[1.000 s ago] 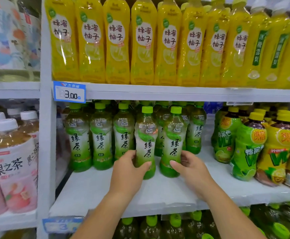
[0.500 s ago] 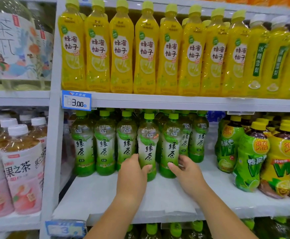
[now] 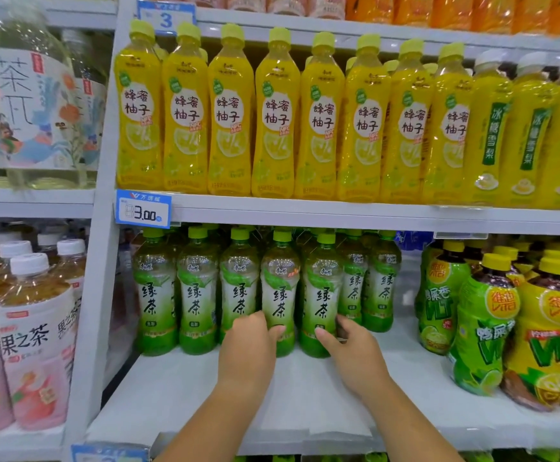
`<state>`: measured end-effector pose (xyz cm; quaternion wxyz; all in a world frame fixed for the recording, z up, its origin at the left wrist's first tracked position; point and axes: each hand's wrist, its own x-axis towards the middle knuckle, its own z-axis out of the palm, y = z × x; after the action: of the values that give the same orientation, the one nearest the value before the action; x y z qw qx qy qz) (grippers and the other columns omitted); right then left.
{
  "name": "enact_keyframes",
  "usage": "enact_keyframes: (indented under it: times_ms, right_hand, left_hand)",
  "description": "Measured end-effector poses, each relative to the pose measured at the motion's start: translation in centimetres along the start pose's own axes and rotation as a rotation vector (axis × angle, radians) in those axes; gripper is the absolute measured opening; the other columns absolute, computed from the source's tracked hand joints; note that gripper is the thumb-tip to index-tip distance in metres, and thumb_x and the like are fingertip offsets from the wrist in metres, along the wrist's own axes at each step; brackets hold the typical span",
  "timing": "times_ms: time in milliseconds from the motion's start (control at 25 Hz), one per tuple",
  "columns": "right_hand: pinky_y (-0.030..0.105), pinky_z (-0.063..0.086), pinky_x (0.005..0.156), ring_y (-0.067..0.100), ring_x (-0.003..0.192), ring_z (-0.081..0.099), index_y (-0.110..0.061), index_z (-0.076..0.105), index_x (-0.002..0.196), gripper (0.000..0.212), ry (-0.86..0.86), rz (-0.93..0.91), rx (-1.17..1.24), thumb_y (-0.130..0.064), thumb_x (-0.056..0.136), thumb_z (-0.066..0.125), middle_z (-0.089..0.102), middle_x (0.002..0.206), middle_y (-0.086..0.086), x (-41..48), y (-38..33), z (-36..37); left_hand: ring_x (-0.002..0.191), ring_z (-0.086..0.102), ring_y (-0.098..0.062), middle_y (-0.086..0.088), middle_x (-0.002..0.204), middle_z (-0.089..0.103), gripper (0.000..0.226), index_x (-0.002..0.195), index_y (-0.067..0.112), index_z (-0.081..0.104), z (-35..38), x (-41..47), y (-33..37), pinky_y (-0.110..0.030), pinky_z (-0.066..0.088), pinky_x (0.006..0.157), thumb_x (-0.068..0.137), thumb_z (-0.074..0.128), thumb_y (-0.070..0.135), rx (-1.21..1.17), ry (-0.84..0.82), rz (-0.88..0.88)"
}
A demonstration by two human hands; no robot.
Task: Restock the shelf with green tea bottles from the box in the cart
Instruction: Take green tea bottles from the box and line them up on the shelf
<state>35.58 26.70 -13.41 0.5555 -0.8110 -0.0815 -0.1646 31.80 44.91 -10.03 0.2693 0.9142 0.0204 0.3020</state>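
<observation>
Several green tea bottles with green caps stand in a row on the white middle shelf. My left hand grips the lower part of one green tea bottle, fourth from the left in the front row. My right hand grips the base of the neighbouring green tea bottle just to its right. Both bottles stand upright on the shelf, level with the others. More green tea bottles stand behind them. The box and the cart are out of view.
Yellow honey-pomelo bottles fill the shelf above, behind a blue 3.00 price tag. Green and yellow drink bottles crowd the right of the middle shelf. Pink fruit tea bottles stand in the left bay. The shelf front is bare.
Both hands have pushed their two green tea bottles back into line with the front row. The view has tilted up.
</observation>
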Motion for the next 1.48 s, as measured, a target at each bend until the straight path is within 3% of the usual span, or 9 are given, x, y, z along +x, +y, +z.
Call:
enact_keyframes:
  times_ms: [240, 440, 560, 720, 960, 1120, 1200, 1280, 1480]
  right_hand:
    - [0.036, 0.054, 0.088, -0.002, 0.100, 0.063, -0.048, 0.060, 0.114, 0.031, 0.017, -0.009, -0.212, -0.056, 0.084, 0.063, 0.068, 0.105, -0.028, -0.2, -0.3, 0.1]
    - [0.035, 0.053, 0.086, 0.000, 0.100, 0.063, -0.045, 0.058, 0.120, 0.043, 0.028, 0.002, -0.307, -0.066, 0.083, 0.056, 0.068, 0.106, -0.026, -0.4, -0.6, 0.3]
    - [0.033, 0.052, 0.084, 0.006, 0.100, 0.063, -0.043, 0.055, 0.127, 0.048, 0.026, 0.009, -0.348, -0.066, 0.085, 0.054, 0.068, 0.107, -0.020, -0.6, -1.0, 0.3]
    - [0.033, 0.051, 0.085, 0.006, 0.100, 0.063, -0.041, 0.056, 0.126, 0.044, 0.018, 0.031, -0.319, -0.062, 0.087, 0.055, 0.066, 0.106, -0.021, -1.1, -1.6, 0.4]
    - [0.035, 0.052, 0.090, 0.007, 0.103, 0.064, -0.038, 0.056, 0.118, 0.039, 0.003, 0.083, -0.220, -0.060, 0.085, 0.060, 0.068, 0.109, -0.018, -1.9, -2.0, 0.3]
    - [0.030, 0.048, 0.089, 0.011, 0.109, 0.062, -0.025, 0.049, 0.132, 0.047, 0.004, 0.103, -0.159, -0.047, 0.092, 0.060, 0.065, 0.120, -0.009, -2.8, -3.2, 0.0]
    - [0.031, 0.044, 0.091, 0.016, 0.115, 0.058, -0.020, 0.043, 0.140, 0.056, 0.009, 0.149, -0.126, -0.048, 0.094, 0.057, 0.061, 0.123, -0.005, -3.6, -3.7, -0.2]
    - [0.037, 0.043, 0.101, 0.019, 0.124, 0.053, -0.018, 0.036, 0.147, 0.065, 0.012, 0.198, -0.110, -0.051, 0.094, 0.054, 0.055, 0.135, 0.000, -4.2, -3.7, -0.7]
    - [0.033, 0.037, 0.107, 0.016, 0.133, 0.045, -0.022, 0.036, 0.148, 0.062, -0.026, 0.219, -0.066, -0.052, 0.096, 0.050, 0.045, 0.148, -0.003, -5.8, -4.2, -1.3]
  left_hand:
    - [0.081, 0.066, -0.021, 0.002, 0.084, 0.068, 0.032, 0.087, 0.018, 0.062, 0.7, 0.1, -0.8, -0.035, 0.054, 0.069, 0.093, 0.060, 0.050, 0.006, 0.021, 0.014]
    - [0.083, 0.063, -0.017, 0.006, 0.088, 0.066, 0.037, 0.098, 0.024, 0.061, 1.2, -0.6, -1.3, -0.032, 0.049, 0.060, 0.094, 0.050, 0.059, 0.063, 0.069, 0.022]
    - [0.081, 0.064, -0.015, 0.007, 0.086, 0.067, 0.038, 0.099, 0.026, 0.063, 1.1, -0.6, -1.3, -0.030, 0.044, 0.055, 0.093, 0.051, 0.062, 0.074, 0.069, -0.014]
    - [0.078, 0.064, -0.017, 0.006, 0.077, 0.066, 0.036, 0.082, 0.026, 0.057, 0.6, -0.7, -1.0, -0.032, 0.051, 0.060, 0.092, 0.053, 0.060, 0.074, 0.046, -0.036]
    - [0.079, 0.063, -0.017, 0.007, 0.082, 0.069, 0.028, 0.089, 0.026, 0.066, -0.1, -1.0, -0.5, -0.030, 0.049, 0.062, 0.092, 0.059, 0.054, -0.014, 0.006, -0.086]
    - [0.085, 0.058, -0.013, -0.001, 0.100, 0.073, 0.022, 0.099, 0.012, 0.075, -1.1, -1.2, -0.7, -0.024, 0.044, 0.077, 0.089, 0.072, 0.032, -0.402, -0.082, -0.245]
    - [0.106, 0.062, -0.015, -0.002, 0.124, 0.069, 0.039, 0.121, 0.007, 0.070, -1.4, -1.5, -1.0, -0.026, 0.047, 0.091, 0.089, 0.073, 0.029, -0.489, -0.157, -0.265]
    - [0.127, 0.055, -0.018, -0.002, 0.140, 0.059, 0.053, 0.140, 0.010, 0.056, -1.8, -2.0, -0.9, -0.031, 0.043, 0.106, 0.091, 0.069, 0.027, -0.552, -0.227, -0.287]
    - [0.131, 0.049, -0.018, -0.001, 0.146, 0.052, 0.058, 0.148, 0.013, 0.044, -2.1, -3.2, -0.8, -0.033, 0.041, 0.109, 0.095, 0.060, 0.028, -0.584, -0.294, -0.262]
